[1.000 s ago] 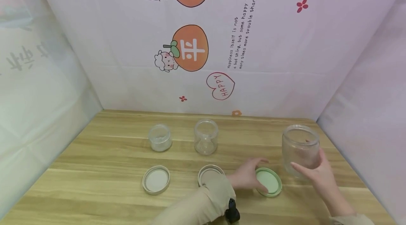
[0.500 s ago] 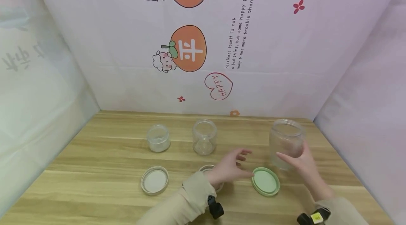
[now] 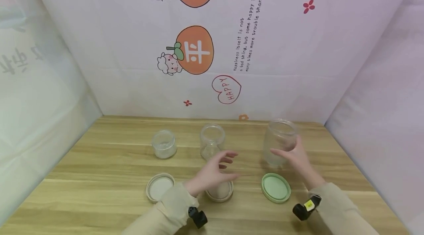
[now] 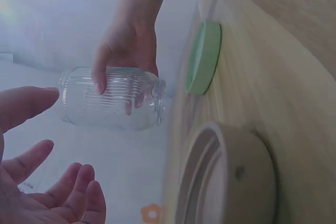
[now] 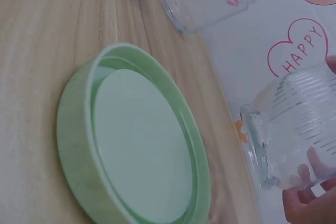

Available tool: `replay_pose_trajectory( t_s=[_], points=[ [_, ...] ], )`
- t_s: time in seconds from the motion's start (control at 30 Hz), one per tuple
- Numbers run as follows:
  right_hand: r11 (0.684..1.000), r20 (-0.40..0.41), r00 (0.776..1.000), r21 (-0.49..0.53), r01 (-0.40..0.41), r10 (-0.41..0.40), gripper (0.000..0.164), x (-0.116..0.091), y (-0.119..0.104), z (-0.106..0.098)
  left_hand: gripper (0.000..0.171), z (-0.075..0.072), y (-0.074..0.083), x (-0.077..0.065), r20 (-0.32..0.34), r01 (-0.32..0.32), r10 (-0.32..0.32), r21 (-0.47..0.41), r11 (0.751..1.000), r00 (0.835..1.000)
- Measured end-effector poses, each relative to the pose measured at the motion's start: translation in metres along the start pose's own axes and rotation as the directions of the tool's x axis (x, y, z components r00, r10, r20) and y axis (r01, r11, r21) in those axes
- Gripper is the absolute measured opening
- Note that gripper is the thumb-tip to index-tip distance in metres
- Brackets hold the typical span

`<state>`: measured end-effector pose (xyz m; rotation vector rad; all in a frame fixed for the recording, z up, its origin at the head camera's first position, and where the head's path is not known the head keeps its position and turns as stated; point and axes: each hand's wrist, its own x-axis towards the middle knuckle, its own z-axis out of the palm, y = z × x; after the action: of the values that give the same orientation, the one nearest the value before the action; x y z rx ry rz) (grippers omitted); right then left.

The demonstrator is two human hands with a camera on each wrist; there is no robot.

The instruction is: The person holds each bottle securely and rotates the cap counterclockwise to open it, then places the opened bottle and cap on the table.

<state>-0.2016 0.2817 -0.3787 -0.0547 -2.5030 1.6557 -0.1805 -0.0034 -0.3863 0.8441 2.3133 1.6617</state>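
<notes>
My right hand (image 3: 296, 157) grips a large ribbed glass jar (image 3: 276, 143), thumb on one side and fingers round the other. The jar's narrower neck (image 5: 254, 145) points down at the table in the right wrist view. Just in front of the jar lies a green lid (image 3: 276, 188), its inner side up. My left hand (image 3: 212, 172) is held over the middle beige lid (image 3: 220, 191), fingers loosely bent and spread from the thumb, with nothing in them. Part of that lid is hidden under the hand. In the left wrist view the left hand's fingers (image 4: 68, 187) point toward the jar.
A medium glass jar (image 3: 212, 138) stands behind my left hand. Further left is a short glass jar (image 3: 164, 145), with another beige lid (image 3: 159, 186) in front of it. A printed white cloth (image 3: 271, 91) hangs along the wooden table's (image 3: 99, 183) back edge.
My right hand has carried the large jar leftward, to behind the green lid. The left hand has drawn back left from the green lid to over the middle beige lid.
</notes>
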Motion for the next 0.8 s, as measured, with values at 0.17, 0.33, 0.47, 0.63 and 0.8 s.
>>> replay_pose_trajectory(
  t_s=[0.17,0.33,0.47,0.63,0.8],
  points=[
    [0.999,0.029,0.998,-0.005,0.049,-0.049,0.098,0.010,0.004,0.011,0.058,-0.015,-0.009,-0.013,-0.035,0.007,-0.006,0.019,1.000,0.999],
    [0.993,0.035,0.993,-0.019,0.113,-0.113,0.094,0.020,0.011,0.018,0.059,-0.030,-0.012,-0.025,-0.092,0.014,-0.015,-0.014,1.000,0.996],
    [0.990,0.041,0.990,-0.040,0.134,-0.133,0.093,0.028,0.016,0.025,0.057,-0.040,-0.014,-0.033,-0.166,0.030,-0.038,-0.050,0.998,0.985],
    [0.993,0.023,0.993,-0.022,0.114,-0.114,0.094,0.035,0.020,0.033,0.055,-0.051,-0.016,-0.042,-0.250,0.050,-0.066,-0.072,0.996,0.966],
    [0.995,0.019,0.995,0.024,0.092,-0.093,0.098,0.039,0.022,0.039,0.050,-0.061,-0.020,-0.053,-0.304,0.075,-0.099,-0.092,0.993,0.948]
  ],
)
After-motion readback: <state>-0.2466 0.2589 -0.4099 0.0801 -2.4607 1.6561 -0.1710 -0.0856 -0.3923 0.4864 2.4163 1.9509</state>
